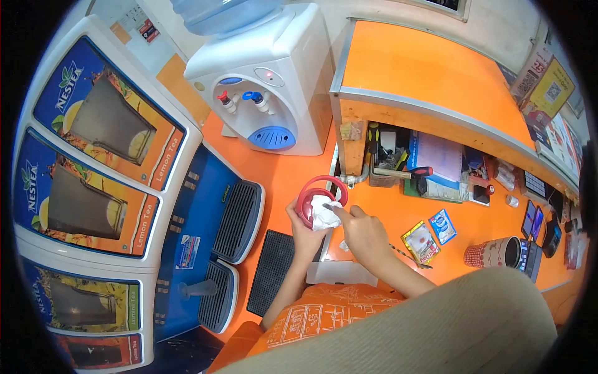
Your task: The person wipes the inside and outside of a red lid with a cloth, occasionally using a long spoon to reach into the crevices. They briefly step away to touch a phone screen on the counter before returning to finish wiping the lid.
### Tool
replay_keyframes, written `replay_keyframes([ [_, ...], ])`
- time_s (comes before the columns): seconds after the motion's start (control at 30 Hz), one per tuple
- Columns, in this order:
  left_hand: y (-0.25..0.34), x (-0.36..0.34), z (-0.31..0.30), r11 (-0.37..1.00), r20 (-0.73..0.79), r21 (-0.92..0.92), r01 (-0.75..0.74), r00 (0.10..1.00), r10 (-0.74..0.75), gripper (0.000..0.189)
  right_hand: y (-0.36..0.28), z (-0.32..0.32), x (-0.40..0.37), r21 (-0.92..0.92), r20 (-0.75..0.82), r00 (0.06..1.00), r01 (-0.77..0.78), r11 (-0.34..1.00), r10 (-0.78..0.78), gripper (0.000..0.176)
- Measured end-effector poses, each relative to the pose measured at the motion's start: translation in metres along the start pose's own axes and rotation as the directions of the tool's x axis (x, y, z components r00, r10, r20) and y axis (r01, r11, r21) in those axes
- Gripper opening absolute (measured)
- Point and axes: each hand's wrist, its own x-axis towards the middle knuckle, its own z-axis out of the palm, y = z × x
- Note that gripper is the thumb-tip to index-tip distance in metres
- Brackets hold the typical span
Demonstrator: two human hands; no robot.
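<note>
A small round red container [306,206] with a red ring at its upper side is in my left hand [304,240], the fingers wrapped round its side and underside. My right hand [364,235] pinches a crumpled white tissue [325,214] and presses it at the container's mouth. The tissue covers much of the opening, so most of the inside is hidden. Both hands are close together over the front edge of the orange counter [374,215].
A water dispenser [268,81] stands behind, with a Nestea drink machine [112,181] on the left. Two sachets, one yellow [422,243] and one blue [443,226], lie to the right near a patterned cup [489,254]. A shelf [430,75] with tools beneath it spans the back right.
</note>
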Motion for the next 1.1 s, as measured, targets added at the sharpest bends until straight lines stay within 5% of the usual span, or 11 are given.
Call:
replay_keyframes([
  [0.67,0.005,-0.012,0.007,0.997,0.035,-0.066,-0.05,0.998,0.053,0.085,-0.021,-0.008,0.003,-0.148,-0.026,1.0,-0.009,0.989,0.005,0.039],
  [0.77,-0.004,-0.012,0.005,0.994,0.034,0.002,-0.109,0.993,0.109,0.085,-0.021,-0.004,0.004,-0.146,-0.07,0.992,0.09,0.985,-0.101,0.036],
  [0.83,-0.001,-0.009,0.0,0.986,0.042,0.062,-0.158,0.987,0.155,0.084,-0.017,-0.005,0.004,-0.153,-0.065,0.946,0.304,0.94,-0.316,0.035],
  [0.97,0.013,-0.001,-0.022,0.99,0.168,0.113,-0.088,0.983,0.068,0.081,-0.004,-0.006,0.001,-0.154,0.057,0.869,0.494,0.856,-0.491,0.027],
  [1.03,0.016,0.007,-0.033,0.968,0.406,0.188,-0.167,0.911,0.078,0.085,0.011,0.002,0.003,-0.127,0.104,0.775,0.632,0.765,-0.623,0.018],
  [1.1,0.017,0.01,-0.033,0.971,0.442,0.195,-0.141,0.896,0.042,0.086,0.014,-0.004,0.001,-0.137,0.128,0.782,0.623,0.77,-0.61,0.017],
])
